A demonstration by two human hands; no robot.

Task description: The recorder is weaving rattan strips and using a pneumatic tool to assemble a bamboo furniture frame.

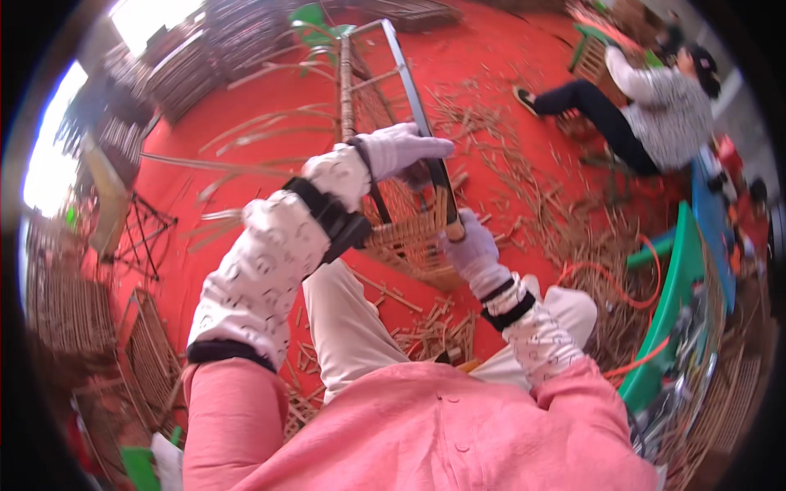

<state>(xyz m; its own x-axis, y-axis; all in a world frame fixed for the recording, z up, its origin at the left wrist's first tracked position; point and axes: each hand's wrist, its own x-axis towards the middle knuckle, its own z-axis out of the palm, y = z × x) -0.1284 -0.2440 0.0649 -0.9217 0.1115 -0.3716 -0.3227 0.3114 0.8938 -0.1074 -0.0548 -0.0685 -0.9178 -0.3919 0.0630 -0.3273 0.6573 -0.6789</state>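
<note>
Before me stands a woven rattan-like frame (409, 233) with dark metal bars and a lattice of thin strips. Its near end is wrapped in light brown strips, and several loose strips stick out from its left side. My left hand (401, 151), in a pale lilac glove, lies across the frame's top with its fingers stretched to the right over the dark metal bar (402, 61). The thumb side of that hand is partly hidden. My right hand (475, 250), gloved alike, is closed around the near right corner of the frame. Its fingertips are partly hidden.
Cut strips (524, 172) litter the red floor (246, 147). Stacks of slatted panels (70, 323) line the left and back. A person (647, 110) sits at the far right. Close on my right are a green table edge (675, 303) and an orange cord (610, 274).
</note>
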